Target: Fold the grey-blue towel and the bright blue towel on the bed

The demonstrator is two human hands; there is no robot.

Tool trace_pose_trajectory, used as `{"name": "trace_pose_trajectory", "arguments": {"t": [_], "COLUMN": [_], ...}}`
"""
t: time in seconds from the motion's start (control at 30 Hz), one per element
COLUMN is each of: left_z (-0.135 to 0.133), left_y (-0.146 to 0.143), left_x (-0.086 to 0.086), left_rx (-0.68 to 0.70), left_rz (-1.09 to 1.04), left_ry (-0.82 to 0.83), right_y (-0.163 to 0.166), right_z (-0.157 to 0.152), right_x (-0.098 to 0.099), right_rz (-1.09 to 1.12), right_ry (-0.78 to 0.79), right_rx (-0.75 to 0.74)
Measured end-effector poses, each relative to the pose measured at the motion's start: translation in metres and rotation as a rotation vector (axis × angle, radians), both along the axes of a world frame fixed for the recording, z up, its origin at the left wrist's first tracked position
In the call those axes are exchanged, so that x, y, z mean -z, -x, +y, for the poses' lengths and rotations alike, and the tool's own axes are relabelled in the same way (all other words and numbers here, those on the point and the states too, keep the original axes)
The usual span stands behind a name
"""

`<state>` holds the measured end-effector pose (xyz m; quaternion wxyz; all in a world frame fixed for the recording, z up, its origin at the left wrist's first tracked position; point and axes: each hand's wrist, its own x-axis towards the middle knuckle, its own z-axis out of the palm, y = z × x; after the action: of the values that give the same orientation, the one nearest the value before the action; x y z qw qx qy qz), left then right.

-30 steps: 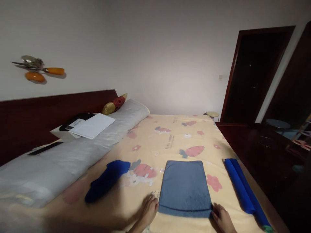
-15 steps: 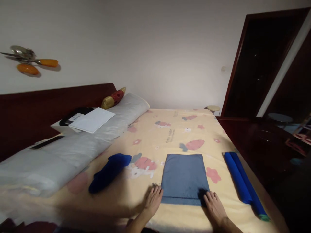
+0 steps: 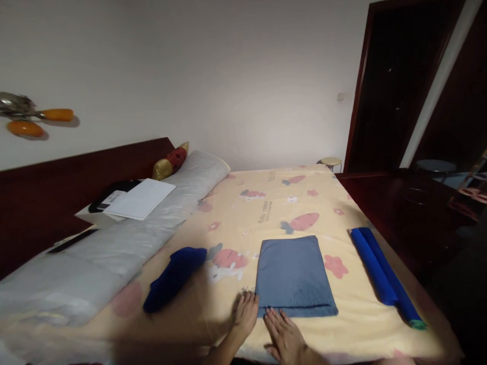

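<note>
A folded grey-blue towel (image 3: 294, 274) lies flat on the bed sheet (image 3: 266, 203), near the front edge of the bed and roughly midway across it. Both hands are released and hold nothing. The left hand (image 3: 246, 314) rests palm down on the sheet, its fingers against the towel's near left corner. The right hand (image 3: 283, 334) lies flat just beside it, fingers stretched out, their tips at the towel's near edge.

To the left of the towel, apart from it, sits a crumpled dark blue cloth (image 3: 173, 279). To the right, near the bed's edge, two bright blue rolls (image 3: 382, 276) lie side by side, touching along their length.

The sheet is pale yellow and printed with carrots, small flowers and a rabbit. A short line of dark lettering (image 3: 265, 212) is printed on it beyond the towel, too small to read. A long pale bolster (image 3: 114, 248) runs beside the dark wooden headboard (image 3: 57, 197). On it lies a white sheet of paper (image 3: 139, 198), over a box whose label (image 3: 112, 195) carries print too fine to make out. A gold and red cushion (image 3: 171, 161) sits at the bolster's far end.
</note>
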<state>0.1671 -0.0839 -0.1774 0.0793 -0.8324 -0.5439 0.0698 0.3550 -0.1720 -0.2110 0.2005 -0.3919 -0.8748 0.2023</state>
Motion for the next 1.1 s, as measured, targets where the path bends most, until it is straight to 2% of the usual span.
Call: {"name": "trace_pose_trajectory", "arguments": {"t": [0.1, 0.23, 0.3, 0.4, 0.5, 0.63, 0.8, 0.93, 1.03, 1.1], "left_z": [-0.012, -0.042, -0.052, -0.052, -0.045, -0.042, -0.046, -0.048, -0.046, -0.043], "left_y": [0.002, 0.002, 0.004, 0.013, 0.024, 0.030, 0.024, 0.024, 0.026, 0.027], "left_x": [-0.004, 0.003, 0.010, 0.015, 0.011, 0.000, -0.007, -0.011, -0.018, -0.024], "left_rx": [0.053, 0.362, 0.431, 0.398, 0.405, 0.396, 0.359, 0.359, 0.396, 0.422], "left_rz": [-0.007, -0.148, -0.218, -0.253, -0.221, -0.200, -0.174, -0.171, -0.167, -0.162], "left_ry": [0.007, 0.056, 0.068, 0.092, 0.161, 0.203, 0.261, 0.221, 0.198, 0.189], "right_y": [-0.011, -0.021, -0.020, -0.023, -0.043, -0.096, -0.169, -0.211, -0.227, -0.225], "right_z": [0.001, 0.004, 0.005, 0.007, 0.006, 0.000, -0.014, -0.029, -0.037, -0.037], "right_x": [-0.006, -0.019, -0.025, -0.032, -0.038, -0.043, -0.047, -0.052, -0.047, -0.037], "right_rz": [0.030, 0.055, 0.057, 0.026, -0.011, -0.017, -0.080, -0.126, -0.187, -0.244], "right_ry": [0.069, 0.103, 0.112, 0.154, 0.216, 0.239, 0.214, 0.182, 0.091, -0.091], "right_rx": [-0.043, -0.048, -0.060, -0.093, -0.145, -0.192, -0.184, -0.145, -0.105, -0.057]}}
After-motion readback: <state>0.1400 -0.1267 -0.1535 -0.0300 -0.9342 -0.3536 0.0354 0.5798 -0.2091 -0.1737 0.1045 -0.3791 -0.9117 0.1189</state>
